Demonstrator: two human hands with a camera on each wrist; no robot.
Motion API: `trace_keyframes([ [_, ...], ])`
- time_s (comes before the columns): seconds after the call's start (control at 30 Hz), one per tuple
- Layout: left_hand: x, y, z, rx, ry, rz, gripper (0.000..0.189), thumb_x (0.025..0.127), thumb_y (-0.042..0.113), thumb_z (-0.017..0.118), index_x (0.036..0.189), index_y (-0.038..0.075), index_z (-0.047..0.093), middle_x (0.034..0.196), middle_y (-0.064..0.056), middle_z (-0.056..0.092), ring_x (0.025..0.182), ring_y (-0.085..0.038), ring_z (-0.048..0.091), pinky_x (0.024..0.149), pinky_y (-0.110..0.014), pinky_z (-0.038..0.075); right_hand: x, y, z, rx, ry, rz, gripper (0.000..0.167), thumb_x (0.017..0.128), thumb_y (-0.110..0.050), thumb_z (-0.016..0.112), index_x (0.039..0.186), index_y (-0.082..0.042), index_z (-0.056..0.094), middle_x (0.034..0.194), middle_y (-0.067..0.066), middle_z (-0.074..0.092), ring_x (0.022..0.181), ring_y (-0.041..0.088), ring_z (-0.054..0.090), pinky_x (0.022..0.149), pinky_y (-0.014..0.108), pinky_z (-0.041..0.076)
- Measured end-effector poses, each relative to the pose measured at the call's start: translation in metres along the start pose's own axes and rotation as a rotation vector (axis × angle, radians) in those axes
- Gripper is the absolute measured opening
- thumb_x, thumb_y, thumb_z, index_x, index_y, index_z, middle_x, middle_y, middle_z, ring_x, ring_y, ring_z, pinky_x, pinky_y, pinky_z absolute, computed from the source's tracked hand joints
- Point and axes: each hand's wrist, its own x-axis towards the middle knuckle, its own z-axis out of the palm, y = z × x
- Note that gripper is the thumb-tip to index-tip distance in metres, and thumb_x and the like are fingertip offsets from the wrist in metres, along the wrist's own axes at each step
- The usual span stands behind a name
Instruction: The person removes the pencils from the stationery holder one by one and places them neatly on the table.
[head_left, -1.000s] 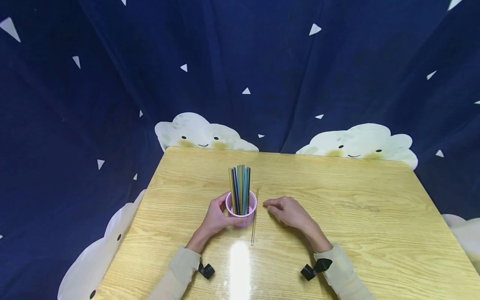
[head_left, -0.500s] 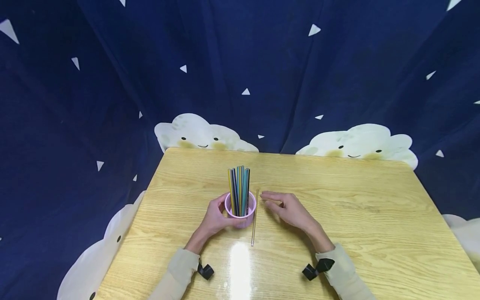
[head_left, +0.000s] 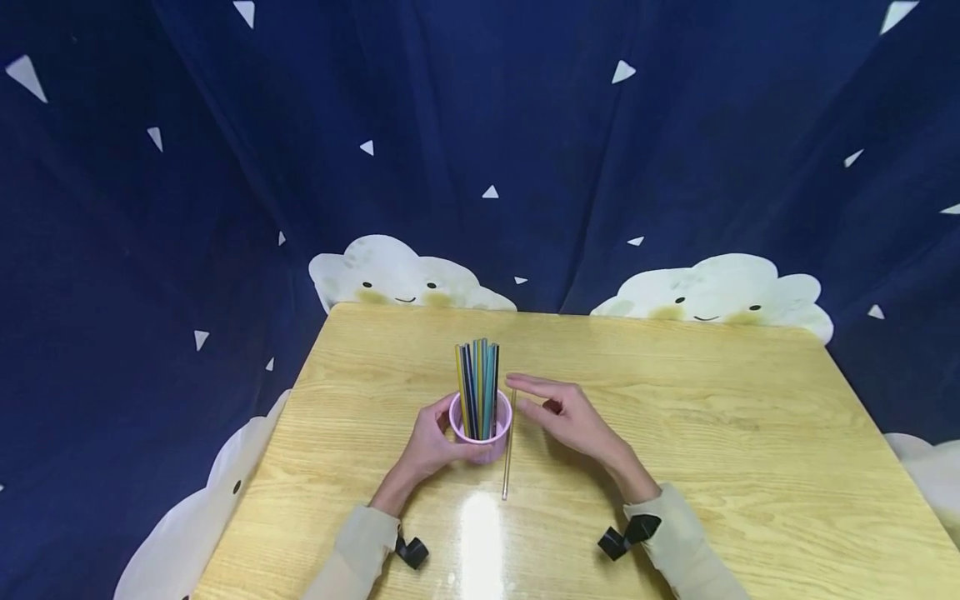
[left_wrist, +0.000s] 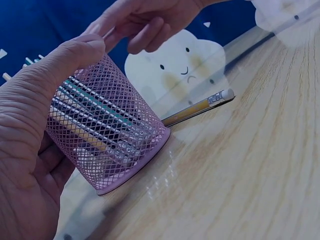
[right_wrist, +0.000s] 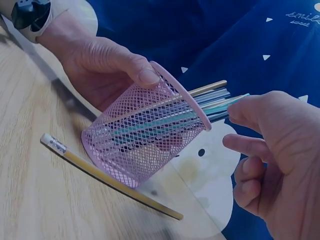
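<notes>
A pink mesh pencil cup (head_left: 496, 452) stands on the table, holding several pencils (head_left: 480, 379) in yellow, dark blue, teal and black. My left hand (head_left: 431, 442) grips the cup from its left side, thumb across the front near the rim, as the right wrist view also shows. Flat on the table to the cup's right lies a single yellow pencil (right_wrist: 115, 182), its white eraser (left_wrist: 227, 94) end toward me. Over that pencil's far end reaches my right hand (head_left: 573, 419), index finger stretched out, thumb apart, the other fingers bent and holding nothing.
The wooden table (head_left: 712, 450) extends widely to the right and ends at its back edge against a dark blue curtain (head_left: 480, 125) printed with clouds and white triangles. Black wrist cameras (head_left: 628, 536) sit at both beige cuffs.
My right hand has moved left and slightly away from me, from beside the loose pencil to its far end, fingers spreading. The left hand stays on the cup; the head view has tilted slightly.
</notes>
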Motion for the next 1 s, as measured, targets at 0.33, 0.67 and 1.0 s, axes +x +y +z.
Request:
trace_keyframes([
  [0.33,0.0,-0.001,0.0,-0.015,-0.006,0.013,0.084,0.067,0.002,0.095,0.143,0.003,0.059,0.136,-0.014,0.068,0.123,-0.024,0.066,0.11,-0.031,0.051,0.017,-0.002,0.01,0.021,-0.038,-0.022,0.035,0.103,-0.016,0.067,0.138,-0.015,0.07,0.147,0.01,0.062,0.058,0.003,0.044,0.051,0.022,0.048],
  [0.67,-0.004,-0.001,0.0,-0.02,-0.006,0.018,0.079,0.068,0.003,0.095,0.14,0.002,0.061,0.132,-0.016,0.069,0.118,-0.024,0.067,0.109,-0.032,0.052,0.022,-0.001,0.016,0.067,-0.076,-0.028,0.037,0.103,-0.013,0.067,0.14,-0.012,0.067,0.123,0.01,0.073,0.045,0.002,0.037,0.039,0.021,0.034],
  [1.0,-0.004,-0.001,0.001,-0.019,-0.004,0.028,0.078,0.07,0.005,0.094,0.141,0.003,0.061,0.131,-0.015,0.07,0.118,-0.023,0.067,0.109,-0.032,0.052,0.021,-0.002,0.018,0.053,-0.077,-0.01,0.036,0.103,-0.015,0.067,0.138,-0.013,0.068,0.118,0.008,0.073,0.045,0.0,0.036,0.038,0.02,0.033],
])
